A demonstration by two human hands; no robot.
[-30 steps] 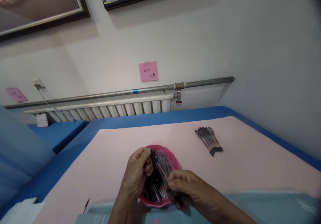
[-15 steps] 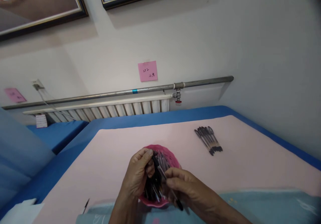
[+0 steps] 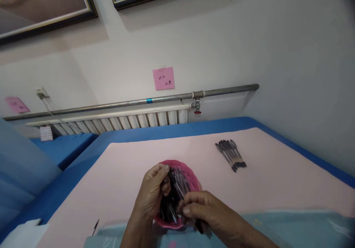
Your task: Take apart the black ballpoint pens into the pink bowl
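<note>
A pen (image 3: 178, 190) slants between my two hands above a pink basket (image 3: 191, 172). My left hand (image 3: 154, 188) is closed, pinching the pen's dark upper end between thumb and fingers. Lower on the barrel, my right hand (image 3: 205, 208) grips the same pen, whose dark lower end shows beneath the fingers. Inside the basket lie several loose pen parts (image 3: 169, 207), dark ones at the front and clear barrels towards the back; my hands hide some of them.
A row of several pens (image 3: 230, 154) lies on the pink sheet (image 3: 133, 166), right of the basket. One pen (image 3: 95, 227) rests at the lower left near white paper (image 3: 26, 235). Teal cloth (image 3: 291, 225) runs along the front edge. Behind stand a radiator (image 3: 138, 121) and pipe.
My right hand's fingers have shifted slightly down along the pen. The left hand keeps its pinch at the upper end, almost unmoved.
</note>
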